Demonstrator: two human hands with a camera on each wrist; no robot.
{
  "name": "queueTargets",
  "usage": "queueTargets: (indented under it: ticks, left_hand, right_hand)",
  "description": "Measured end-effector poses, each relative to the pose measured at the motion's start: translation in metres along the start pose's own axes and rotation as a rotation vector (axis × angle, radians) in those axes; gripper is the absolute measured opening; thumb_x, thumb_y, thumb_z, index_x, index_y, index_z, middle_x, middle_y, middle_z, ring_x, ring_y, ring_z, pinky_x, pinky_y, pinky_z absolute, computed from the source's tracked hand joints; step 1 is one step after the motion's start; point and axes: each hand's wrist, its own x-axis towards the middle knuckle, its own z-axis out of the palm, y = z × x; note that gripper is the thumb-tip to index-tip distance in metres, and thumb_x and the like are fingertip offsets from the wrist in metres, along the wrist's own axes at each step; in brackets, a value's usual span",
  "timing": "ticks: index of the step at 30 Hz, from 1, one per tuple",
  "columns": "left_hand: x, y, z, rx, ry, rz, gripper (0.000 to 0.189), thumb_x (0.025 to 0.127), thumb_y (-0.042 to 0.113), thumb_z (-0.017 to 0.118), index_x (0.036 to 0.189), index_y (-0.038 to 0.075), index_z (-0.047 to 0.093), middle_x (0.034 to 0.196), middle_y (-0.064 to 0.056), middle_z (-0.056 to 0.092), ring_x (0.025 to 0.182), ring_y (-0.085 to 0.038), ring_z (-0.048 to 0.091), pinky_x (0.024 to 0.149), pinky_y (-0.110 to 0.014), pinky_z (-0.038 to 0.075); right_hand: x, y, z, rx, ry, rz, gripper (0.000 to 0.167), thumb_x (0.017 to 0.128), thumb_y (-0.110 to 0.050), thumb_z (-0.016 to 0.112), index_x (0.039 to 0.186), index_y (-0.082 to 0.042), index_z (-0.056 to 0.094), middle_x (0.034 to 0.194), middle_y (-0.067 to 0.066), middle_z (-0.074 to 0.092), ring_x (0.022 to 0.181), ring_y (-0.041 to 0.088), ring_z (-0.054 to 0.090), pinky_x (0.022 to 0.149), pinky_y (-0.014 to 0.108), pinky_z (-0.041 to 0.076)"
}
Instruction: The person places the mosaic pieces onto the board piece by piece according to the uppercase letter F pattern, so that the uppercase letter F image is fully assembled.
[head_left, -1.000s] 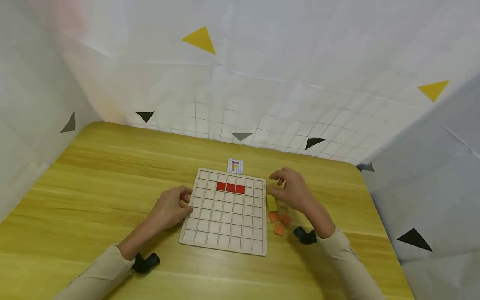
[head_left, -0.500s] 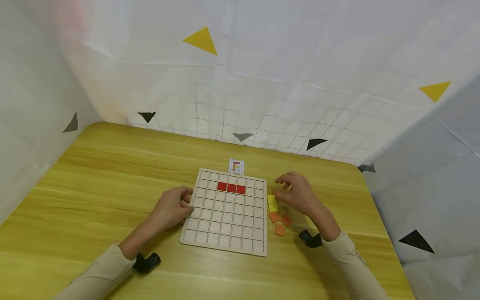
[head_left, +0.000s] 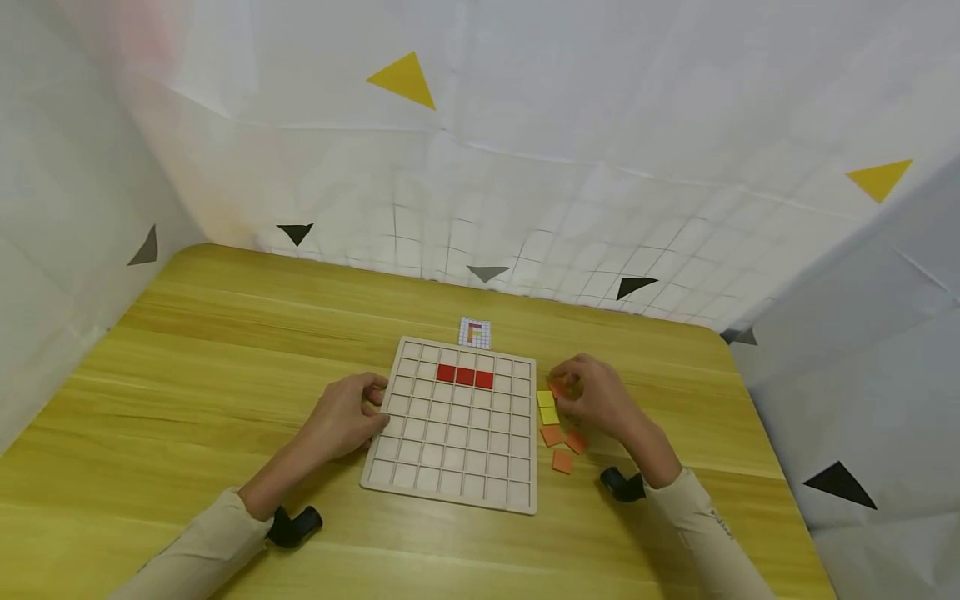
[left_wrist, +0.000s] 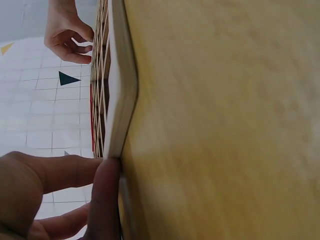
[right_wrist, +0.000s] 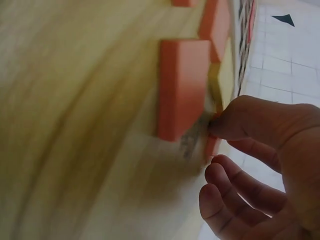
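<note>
In the head view a pale wooden grid board point(head_left: 450, 433) lies on the table, with red square tiles point(head_left: 465, 377) in a row in its upper part. My left hand point(head_left: 341, 417) holds the board's left edge; the left wrist view has thumb and a finger meeting at that edge. Right of the board, my right hand point(head_left: 600, 400) has thumb and fingertips around an orange tile point(head_left: 556, 389), low over the table. The right wrist view shows this tile point(right_wrist: 212, 146) at the thumb tip, partly hidden. Beside it are yellow tiles point(head_left: 549, 415).
Several more orange tiles point(head_left: 562, 462) lie loose below the yellow ones. A small pattern card point(head_left: 476, 333) sits behind the board's far edge. White sheeting point(head_left: 562, 217) with coloured triangles stands around the table point(head_left: 247, 350).
My right hand shifted right, away from the board, then came down slightly toward the table. An orange tile now shows between its thumb and fingers. The left hand stays at the board's edge.
</note>
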Motion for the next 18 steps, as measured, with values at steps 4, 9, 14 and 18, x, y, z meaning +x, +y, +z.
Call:
queueTargets:
  ticks: [4,9,14,18]
  left_hand:
    - [0.0,-0.0001,0.0002,0.007,0.003,-0.005,0.047,0.083,0.0,0.071,0.128,-0.008,0.059,0.098,-0.011,0.062,0.077,-0.017,0.063,0.051,-0.028,0.054]
    - [-0.0009,0.0011,0.0007,0.015,0.009,-0.014,0.047,0.082,0.001,0.072,0.127,-0.007,0.059,0.098,-0.011,0.062,0.078,-0.018,0.063,0.053,-0.028,0.054]
    - [-0.001,0.0013,0.0015,0.01,0.009,-0.014,0.048,0.082,0.0,0.072,0.128,-0.007,0.059,0.098,-0.012,0.062,0.078,-0.018,0.063,0.05,-0.028,0.054]
    - [-0.0002,0.001,0.0011,0.013,0.011,-0.009,0.048,0.082,0.001,0.072,0.128,-0.007,0.059,0.098,-0.011,0.062,0.078,-0.017,0.063,0.051,-0.028,0.054]
  right_hand:
    - [0.0002,0.003,0.0021,-0.005,-0.005,-0.013,0.029,0.078,-0.002,0.077,0.107,-0.007,0.075,0.098,0.006,0.062,0.08,0.02,0.055,0.068,0.037,0.049]
    - [0.0005,0.0036,0.0022,-0.003,-0.01,-0.027,0.028,0.079,-0.002,0.077,0.106,-0.007,0.076,0.098,0.006,0.063,0.079,0.018,0.058,0.066,0.035,0.051]
    - [0.0,0.0054,0.0039,-0.005,-0.018,-0.026,0.028,0.08,-0.002,0.075,0.107,-0.008,0.077,0.094,0.002,0.062,0.077,0.014,0.058,0.065,0.033,0.051]
    - [-0.0002,0.0061,0.0047,0.004,-0.014,-0.027,0.027,0.08,-0.002,0.074,0.106,-0.008,0.076,0.092,0.001,0.061,0.075,0.012,0.057,0.064,0.032,0.051]
